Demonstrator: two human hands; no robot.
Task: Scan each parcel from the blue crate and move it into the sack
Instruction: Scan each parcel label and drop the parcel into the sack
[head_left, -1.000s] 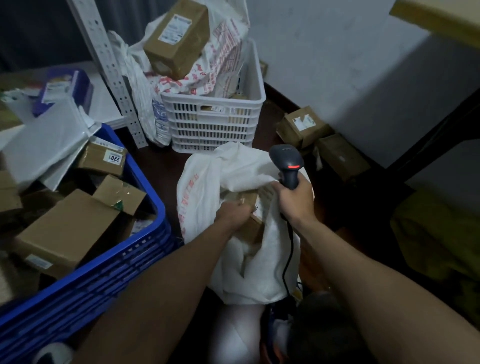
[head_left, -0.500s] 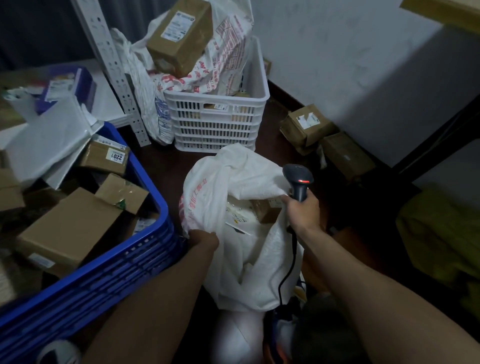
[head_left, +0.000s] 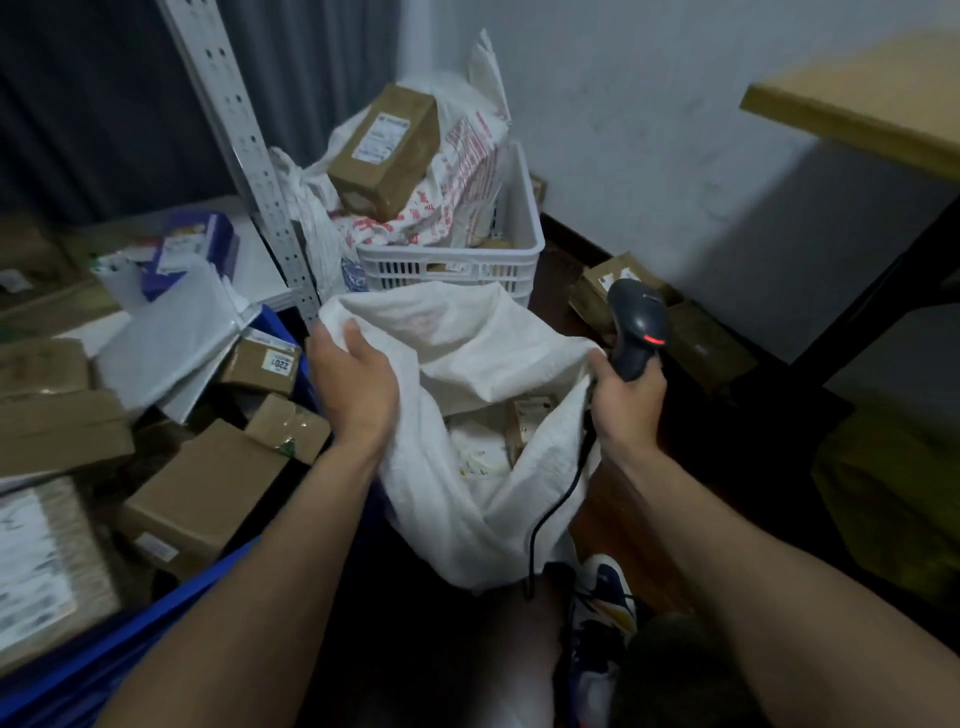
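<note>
Gripping the white sack (head_left: 467, 499) by both sides, probably to keep the mouth wide for the next drop: left hand (head_left: 358, 384) clenched on the left rim, right hand (head_left: 626, 395) wrapped round the barcode scanner (head_left: 636, 327), maybe pinching the right rim too. Small cardboard parcel (head_left: 530, 421) already down inside. Loads of boxes still waiting in the blue crate (head_left: 104, 665) alongside. Versus half a second back: left hand up from the lower edge, mouth pulled much wider.
</note>
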